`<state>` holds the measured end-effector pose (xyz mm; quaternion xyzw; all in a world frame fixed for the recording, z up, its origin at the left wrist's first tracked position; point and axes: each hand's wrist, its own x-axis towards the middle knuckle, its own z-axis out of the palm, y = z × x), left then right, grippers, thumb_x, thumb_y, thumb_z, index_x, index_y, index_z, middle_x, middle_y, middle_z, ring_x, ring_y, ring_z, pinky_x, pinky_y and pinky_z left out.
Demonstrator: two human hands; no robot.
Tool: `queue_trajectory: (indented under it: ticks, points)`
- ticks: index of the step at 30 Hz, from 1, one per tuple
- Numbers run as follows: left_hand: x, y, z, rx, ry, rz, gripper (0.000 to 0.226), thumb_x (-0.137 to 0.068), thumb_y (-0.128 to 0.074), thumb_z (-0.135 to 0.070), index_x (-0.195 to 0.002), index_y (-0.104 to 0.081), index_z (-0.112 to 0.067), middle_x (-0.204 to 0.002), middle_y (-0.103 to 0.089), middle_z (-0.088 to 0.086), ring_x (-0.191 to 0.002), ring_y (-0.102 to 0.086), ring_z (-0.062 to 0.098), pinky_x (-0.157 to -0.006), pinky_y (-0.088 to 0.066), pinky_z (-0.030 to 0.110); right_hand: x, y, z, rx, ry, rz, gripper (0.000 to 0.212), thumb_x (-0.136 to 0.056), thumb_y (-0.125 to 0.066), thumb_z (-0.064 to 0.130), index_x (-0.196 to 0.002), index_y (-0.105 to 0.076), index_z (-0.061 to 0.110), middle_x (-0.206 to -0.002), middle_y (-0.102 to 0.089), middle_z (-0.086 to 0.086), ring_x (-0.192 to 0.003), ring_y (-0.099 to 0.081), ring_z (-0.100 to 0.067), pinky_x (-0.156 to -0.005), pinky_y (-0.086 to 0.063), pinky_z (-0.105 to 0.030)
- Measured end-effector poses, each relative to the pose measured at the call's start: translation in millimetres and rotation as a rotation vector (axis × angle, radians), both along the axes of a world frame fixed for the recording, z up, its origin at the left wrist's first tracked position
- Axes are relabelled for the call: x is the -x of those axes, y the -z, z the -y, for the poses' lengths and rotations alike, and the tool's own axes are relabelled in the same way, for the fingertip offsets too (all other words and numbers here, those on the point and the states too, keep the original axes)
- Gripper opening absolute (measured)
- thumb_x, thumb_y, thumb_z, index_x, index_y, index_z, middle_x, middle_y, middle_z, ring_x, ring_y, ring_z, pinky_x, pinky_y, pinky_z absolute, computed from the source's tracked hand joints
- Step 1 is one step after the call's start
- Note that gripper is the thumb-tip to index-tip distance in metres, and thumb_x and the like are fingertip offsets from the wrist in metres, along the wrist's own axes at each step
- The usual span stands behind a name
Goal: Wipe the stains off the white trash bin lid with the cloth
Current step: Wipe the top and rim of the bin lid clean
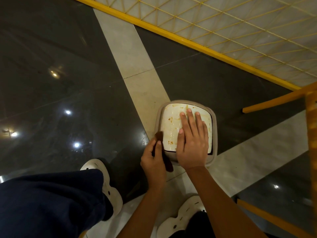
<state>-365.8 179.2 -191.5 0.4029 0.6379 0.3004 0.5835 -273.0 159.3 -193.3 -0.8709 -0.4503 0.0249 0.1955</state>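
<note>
The white trash bin lid point(171, 124) sits on the floor, square with rounded corners inside a beige rim. Brown-orange stains mark its left side and top edge. My right hand point(193, 141) lies flat on the lid with fingers straight, covering its right half. My left hand point(153, 162) grips a dark brown cloth point(167, 160) just off the lid's lower left corner; the cloth's upper end point(159, 136) touches the bin's left rim.
Glossy dark floor tiles point(68, 83) with pale stripes surround the bin. A yellow-framed mesh panel point(223, 31) runs along the top right. Yellow wooden furniture legs point(274, 102) stand to the right. My white shoes point(103, 177) and dark trouser leg are at the bottom.
</note>
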Motion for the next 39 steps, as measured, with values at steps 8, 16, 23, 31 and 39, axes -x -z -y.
queue_trajectory:
  ticks: [8, 16, 23, 31, 39]
  points:
    - [3, -11, 4, -0.021, 0.047, 0.006, 0.026, -0.090, -0.053, -0.017, -0.116, -0.059, -0.019, -0.105, -0.062, -0.010, -0.098, -0.058, 0.002, -0.078, -0.049, 0.013, -1, 2, 1, -0.005, 0.002, 0.014, 0.055, -0.098, -0.013, 0.038, -0.142, -0.038, 0.015, -0.150, -0.034, -0.006, -0.141, -0.023, -0.025, -0.112, -0.025, -0.051]
    - [-15, 5, -38, -0.020, 0.125, -0.114, 0.021, -0.091, -0.053, -0.018, -0.108, -0.064, -0.013, -0.105, -0.066, 0.003, -0.095, -0.060, 0.014, -0.088, -0.050, 0.031, -1, 2, 1, -0.015, 0.001, 0.003, 0.052, -0.097, -0.021, 0.034, -0.142, -0.038, 0.015, -0.150, -0.034, -0.006, -0.141, -0.023, -0.025, -0.113, -0.023, -0.050]
    - [3, -7, -14, -0.122, 0.196, -0.081, 0.026, -0.090, -0.054, -0.019, -0.115, -0.059, -0.017, -0.111, -0.061, -0.005, -0.101, -0.058, 0.007, -0.086, -0.047, 0.019, -6, 0, 3, -0.167, 0.000, -0.107, 0.044, -0.095, -0.036, 0.030, -0.135, -0.047, 0.016, -0.143, -0.044, -0.004, -0.137, -0.032, -0.022, -0.110, -0.029, -0.050]
    - [-14, 0, -48, -0.092, 0.258, -0.180, 0.025, -0.092, -0.051, -0.019, -0.114, -0.061, -0.012, -0.109, -0.064, 0.003, -0.097, -0.057, 0.011, -0.091, -0.046, 0.027, -19, 0, -1, -0.069, -0.052, 0.056, 0.044, -0.093, -0.037, 0.034, -0.127, -0.055, 0.013, -0.132, -0.055, -0.009, -0.121, -0.051, -0.031, -0.100, -0.041, -0.051]
    - [-16, -11, -51, -0.194, 0.303, -0.168, 0.025, -0.092, -0.053, -0.023, -0.114, -0.061, -0.016, -0.103, -0.061, -0.007, -0.091, -0.054, 0.002, -0.077, -0.041, 0.008, -6, 3, -6, -0.099, 0.081, 0.001, 0.043, -0.093, -0.036, 0.034, -0.129, -0.052, 0.017, -0.134, -0.053, -0.006, -0.124, -0.047, -0.030, -0.103, -0.036, -0.052]
